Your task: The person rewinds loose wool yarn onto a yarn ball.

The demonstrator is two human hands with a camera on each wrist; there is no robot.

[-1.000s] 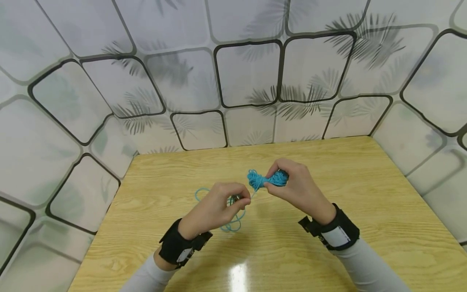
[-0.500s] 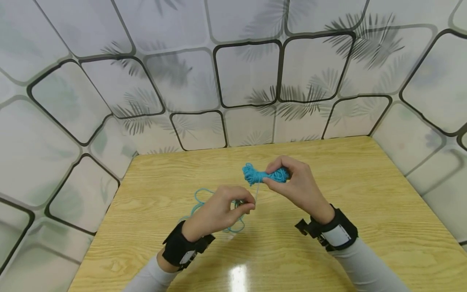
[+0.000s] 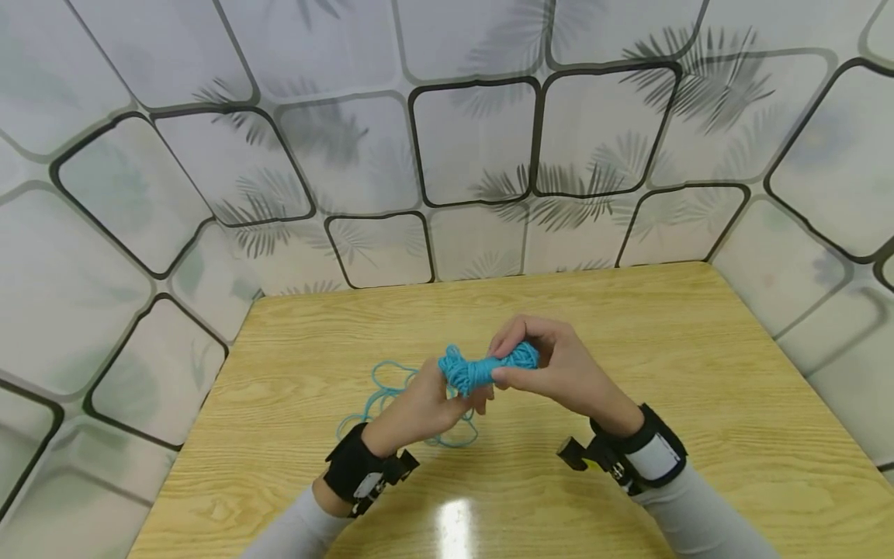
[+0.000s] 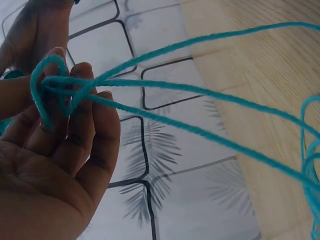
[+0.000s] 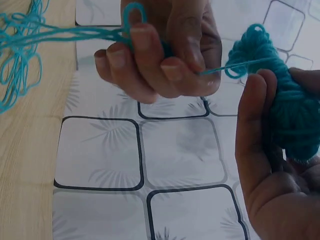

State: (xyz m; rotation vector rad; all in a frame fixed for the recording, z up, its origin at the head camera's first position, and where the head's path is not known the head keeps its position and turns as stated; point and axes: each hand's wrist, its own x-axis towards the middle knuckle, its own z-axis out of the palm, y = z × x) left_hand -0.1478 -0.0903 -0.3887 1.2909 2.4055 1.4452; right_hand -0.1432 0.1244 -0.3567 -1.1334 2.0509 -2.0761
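Note:
A blue yarn bundle [image 3: 471,374], wound tight round its middle with looped ends, is held above the table by my right hand [image 3: 559,371], thumb in front and fingers behind. My left hand [image 3: 419,407] is just below and left of it, partly covered by the bundle in the head view. From the right wrist view, the left hand [image 5: 155,60] pinches a strand [image 5: 227,67] that runs taut to the bundle's waist. Several slack yarn strands [image 4: 200,90] pass between the left fingers and trail away to the table.
Loose loops of the same yarn [image 3: 377,400] lie on the wooden table [image 3: 628,310], behind and beside the left hand. Patterned panels [image 3: 482,140] stand along the table's back and sides. Each wrist wears a black strap [image 3: 646,450] with a small camera.
The bundle has moved down and left, to over the left fingers. The strand between hand and bundle, visible before, is now hidden in the head view.

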